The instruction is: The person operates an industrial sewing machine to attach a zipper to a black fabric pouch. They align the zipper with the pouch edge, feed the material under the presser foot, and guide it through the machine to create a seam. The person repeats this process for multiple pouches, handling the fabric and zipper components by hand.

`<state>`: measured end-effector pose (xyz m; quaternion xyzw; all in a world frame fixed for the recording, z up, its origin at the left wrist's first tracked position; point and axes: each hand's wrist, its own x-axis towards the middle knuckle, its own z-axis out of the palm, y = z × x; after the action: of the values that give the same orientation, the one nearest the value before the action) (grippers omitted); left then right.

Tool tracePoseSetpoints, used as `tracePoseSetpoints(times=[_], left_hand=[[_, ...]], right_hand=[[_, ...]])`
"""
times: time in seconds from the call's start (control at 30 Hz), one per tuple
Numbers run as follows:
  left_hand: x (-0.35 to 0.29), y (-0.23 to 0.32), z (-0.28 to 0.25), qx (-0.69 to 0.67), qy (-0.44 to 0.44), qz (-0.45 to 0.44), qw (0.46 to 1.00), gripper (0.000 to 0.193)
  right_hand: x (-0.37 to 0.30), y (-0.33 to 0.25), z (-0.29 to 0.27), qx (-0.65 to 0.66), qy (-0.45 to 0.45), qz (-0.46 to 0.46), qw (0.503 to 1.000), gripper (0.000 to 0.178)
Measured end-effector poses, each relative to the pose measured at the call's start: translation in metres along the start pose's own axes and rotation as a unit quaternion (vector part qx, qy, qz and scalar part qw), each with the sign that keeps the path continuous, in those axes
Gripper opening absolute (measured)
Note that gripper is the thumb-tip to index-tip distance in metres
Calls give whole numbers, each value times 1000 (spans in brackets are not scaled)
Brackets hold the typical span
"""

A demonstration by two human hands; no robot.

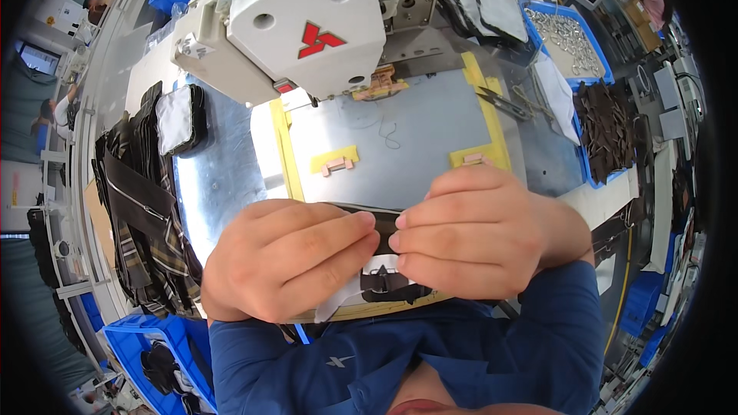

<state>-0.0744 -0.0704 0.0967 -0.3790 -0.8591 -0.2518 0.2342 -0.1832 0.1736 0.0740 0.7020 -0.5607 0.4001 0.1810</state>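
Close to my body, my left hand and my right hand face each other with curled fingers. Both pinch a dark fabric piece, whose edge shows between the fingertips. Just below it lies a dark strap with a metal buckle on white material. My hands cover most of the piece. Beyond them is the pale sewing plate with yellow tape along its edges and small pinkish blocks. A loose dark thread lies on the plate. The white sewing machine head stands over the plate's far side.
Dark and plaid fabric pieces are piled at the left. Snips lie right of the plate. Blue trays at the right hold metal fittings and brown strips. A blue crate stands at lower left.
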Motion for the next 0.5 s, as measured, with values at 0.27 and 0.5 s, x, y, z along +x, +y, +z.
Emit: tracePoseSetpoints(times=[0.27, 0.5], left_hand=[[-4, 2, 4, -31, 27, -5, 999, 20], [-1, -5, 14, -66, 97, 41, 992, 15]], right_hand=[[-1, -1, 2, 38, -3, -1, 999, 13], [1, 0, -2, 49, 1, 2, 999, 7]])
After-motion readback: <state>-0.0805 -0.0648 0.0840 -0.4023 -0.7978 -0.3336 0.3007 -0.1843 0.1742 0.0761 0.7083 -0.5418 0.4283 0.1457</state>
